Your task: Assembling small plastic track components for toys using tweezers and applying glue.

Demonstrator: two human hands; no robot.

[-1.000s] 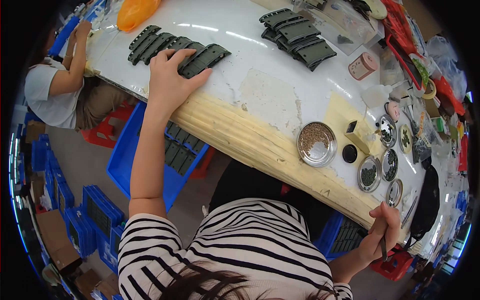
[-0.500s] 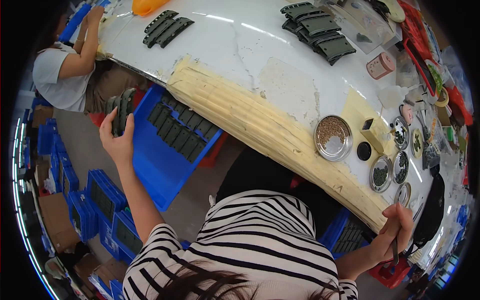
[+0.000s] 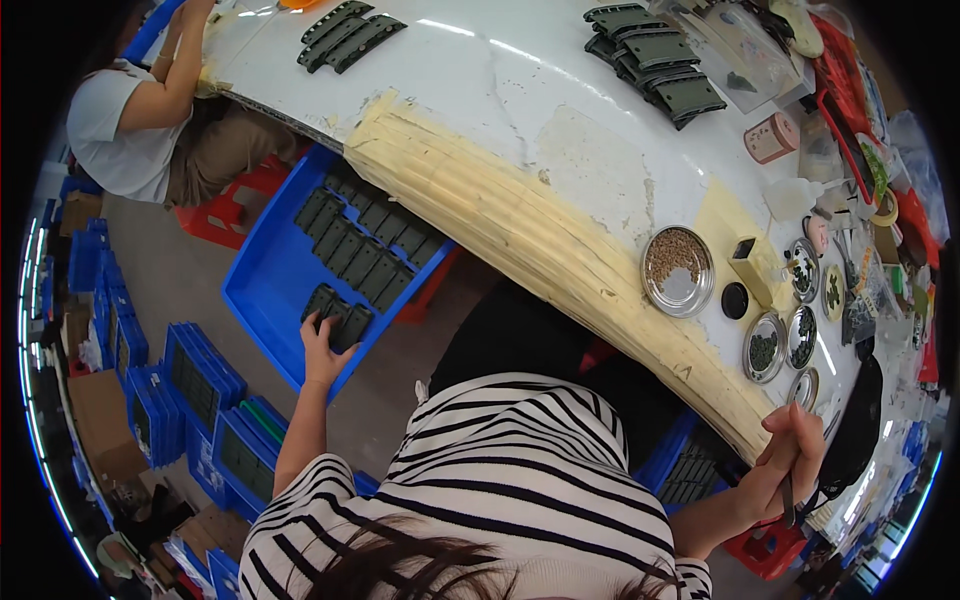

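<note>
My left hand [image 3: 324, 358] is down in the near end of a blue tray [image 3: 268, 305], its fingers closed round a small set of curved dark green plastic parts [image 3: 338, 312]. Several similar parts [image 3: 355, 262] lie in rows beside it, toward the table side of the tray. At the lower right, my right hand [image 3: 785, 462] is closed round a thin metal tool [image 3: 788, 503], whose lower end points down; its kind is hard to make out. Next to that hand, at the table edge, sits a small round metal dish [image 3: 804, 386].
More green parts [image 3: 655, 55] [image 3: 350, 38] lie on the white table [image 3: 450, 90]. Round dishes of small pieces [image 3: 677, 270] [image 3: 764, 347] stand near a yellow box [image 3: 755, 270]. Blue trays [image 3: 205, 375] are stacked at left. Another person [image 3: 135, 120] sits at the far left.
My left hand has come down and to the right, bringing the green parts from beside the tray into it. My right hand stays nearly in place. The view has shifted slightly.
</note>
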